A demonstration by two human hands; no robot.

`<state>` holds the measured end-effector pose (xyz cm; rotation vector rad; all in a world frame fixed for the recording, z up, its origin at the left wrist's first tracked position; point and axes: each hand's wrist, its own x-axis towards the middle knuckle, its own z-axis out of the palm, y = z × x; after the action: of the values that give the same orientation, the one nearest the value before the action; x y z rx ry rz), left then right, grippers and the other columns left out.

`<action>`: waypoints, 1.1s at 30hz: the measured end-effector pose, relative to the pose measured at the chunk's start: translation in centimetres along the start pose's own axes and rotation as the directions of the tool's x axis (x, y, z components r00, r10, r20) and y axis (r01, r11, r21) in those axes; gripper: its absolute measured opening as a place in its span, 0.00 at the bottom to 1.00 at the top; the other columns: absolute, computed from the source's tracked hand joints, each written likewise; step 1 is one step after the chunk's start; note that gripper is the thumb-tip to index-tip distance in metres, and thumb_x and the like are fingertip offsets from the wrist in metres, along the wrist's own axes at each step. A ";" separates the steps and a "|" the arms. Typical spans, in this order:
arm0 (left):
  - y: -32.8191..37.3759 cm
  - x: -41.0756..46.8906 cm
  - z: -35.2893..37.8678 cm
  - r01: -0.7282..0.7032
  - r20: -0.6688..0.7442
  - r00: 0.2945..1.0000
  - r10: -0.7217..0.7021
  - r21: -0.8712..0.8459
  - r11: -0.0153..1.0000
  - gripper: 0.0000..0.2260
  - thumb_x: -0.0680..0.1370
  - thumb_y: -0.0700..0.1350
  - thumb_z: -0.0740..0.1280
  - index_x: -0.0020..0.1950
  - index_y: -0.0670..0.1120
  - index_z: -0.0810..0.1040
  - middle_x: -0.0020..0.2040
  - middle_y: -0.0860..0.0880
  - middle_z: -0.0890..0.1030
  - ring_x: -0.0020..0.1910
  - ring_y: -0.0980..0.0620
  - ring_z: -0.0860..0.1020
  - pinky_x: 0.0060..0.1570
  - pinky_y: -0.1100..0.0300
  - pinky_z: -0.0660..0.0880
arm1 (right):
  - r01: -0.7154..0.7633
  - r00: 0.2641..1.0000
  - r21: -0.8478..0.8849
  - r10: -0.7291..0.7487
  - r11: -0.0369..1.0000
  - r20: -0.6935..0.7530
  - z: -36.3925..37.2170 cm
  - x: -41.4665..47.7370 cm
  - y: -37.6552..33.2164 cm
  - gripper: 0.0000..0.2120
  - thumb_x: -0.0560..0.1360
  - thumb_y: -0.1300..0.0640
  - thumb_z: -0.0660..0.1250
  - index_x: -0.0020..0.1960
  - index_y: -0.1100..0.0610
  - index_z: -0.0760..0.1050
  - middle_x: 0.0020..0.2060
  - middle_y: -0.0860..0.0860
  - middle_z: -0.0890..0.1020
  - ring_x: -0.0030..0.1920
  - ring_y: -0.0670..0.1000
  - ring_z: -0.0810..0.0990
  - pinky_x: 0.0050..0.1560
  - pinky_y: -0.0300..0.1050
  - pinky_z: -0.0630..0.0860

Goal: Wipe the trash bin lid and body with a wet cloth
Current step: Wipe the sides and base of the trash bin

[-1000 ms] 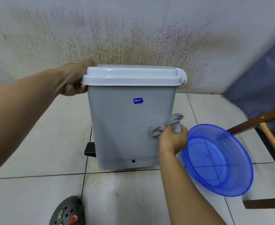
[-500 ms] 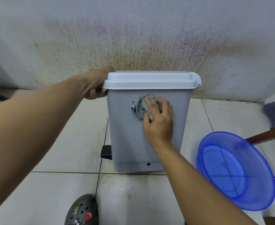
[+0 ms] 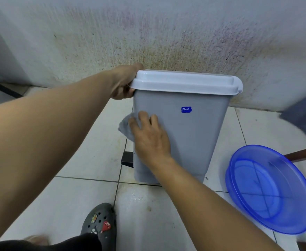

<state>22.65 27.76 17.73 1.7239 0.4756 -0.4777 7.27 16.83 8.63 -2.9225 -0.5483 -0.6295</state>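
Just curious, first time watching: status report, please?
Left hand grips lid corner. Right hand presses grey cloth on bin body, left edge. Blue basin beside, not obstructing.

Bare forearms, no sleeves, no watch, rings or gloves on the left hand point(image 3: 123, 82) or the right hand point(image 3: 149, 136). Dark grey perforated clog point(image 3: 99, 224) on one foot, dotted with small charms, one red, one multicoloured. Black garment point(image 3: 58, 244) at the bottom edge.

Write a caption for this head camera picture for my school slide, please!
Left hand steadies the white lid while right hand presses a grey cloth against the grey bin.
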 end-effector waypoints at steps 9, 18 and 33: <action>0.1 -0.4 -0.2 0.019 0.012 1.000 -0.019 0.016 1.000 0.09 0.75 0.55 0.69 0.42 0.51 0.76 0.32 0.54 0.73 0.25 0.55 0.70 0.22 0.66 0.66 | 0.015 0.952 0.016 -0.019 1.000 0.305 4.9 -9.0 -3.1 0.16 0.66 0.62 0.63 0.53 0.54 0.78 0.53 0.54 0.76 0.43 0.54 0.74 0.41 0.45 0.75; 0.1 -0.3 -0.1 0.002 0.012 1.000 -0.003 0.041 0.999 0.09 0.75 0.55 0.70 0.42 0.51 0.76 0.30 0.53 0.74 0.24 0.55 0.71 0.22 0.66 0.66 | 0.010 0.936 0.093 -0.042 0.996 0.350 5.6 -15.0 0.7 0.16 0.60 0.63 0.75 0.45 0.53 0.76 0.48 0.54 0.77 0.42 0.56 0.75 0.41 0.50 0.77; -0.2 0.0 -0.4 -0.020 0.045 0.999 0.019 0.021 1.000 0.07 0.76 0.54 0.69 0.43 0.52 0.75 0.31 0.54 0.72 0.26 0.55 0.70 0.21 0.67 0.65 | -0.568 0.784 0.068 0.513 0.820 0.350 4.1 -21.6 11.6 0.26 0.57 0.70 0.79 0.48 0.53 0.75 0.55 0.52 0.72 0.55 0.55 0.71 0.35 0.44 0.75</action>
<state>22.54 28.18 17.69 1.7334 0.4229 -0.5076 -5.23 -0.25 -4.35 -2.8097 0.2307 -0.0313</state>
